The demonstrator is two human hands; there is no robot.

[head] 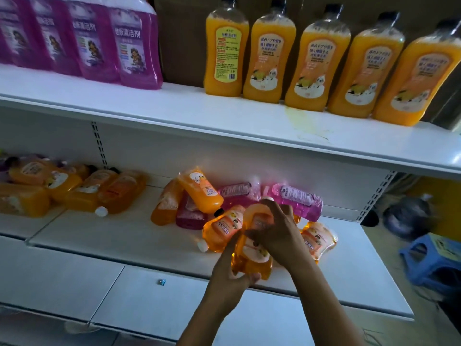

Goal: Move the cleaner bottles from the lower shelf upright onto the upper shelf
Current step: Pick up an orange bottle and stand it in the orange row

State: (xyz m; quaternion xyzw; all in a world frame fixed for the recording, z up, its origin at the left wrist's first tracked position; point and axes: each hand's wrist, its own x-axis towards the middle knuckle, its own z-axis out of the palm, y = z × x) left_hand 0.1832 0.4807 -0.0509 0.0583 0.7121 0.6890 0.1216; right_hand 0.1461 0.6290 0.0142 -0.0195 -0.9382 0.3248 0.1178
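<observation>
Gripping an orange cleaner bottle (254, 245) with both hands, I hold it just above the front of the lower shelf (124, 236). My left hand (230, 275) curls round its base; my right hand (277, 233) wraps over its upper part. Behind it, more orange and pink bottles (296, 201) lie jumbled on their sides. On the upper shelf (174, 108), five orange bottles (314, 68) stand upright beside purple ones (134, 51).
</observation>
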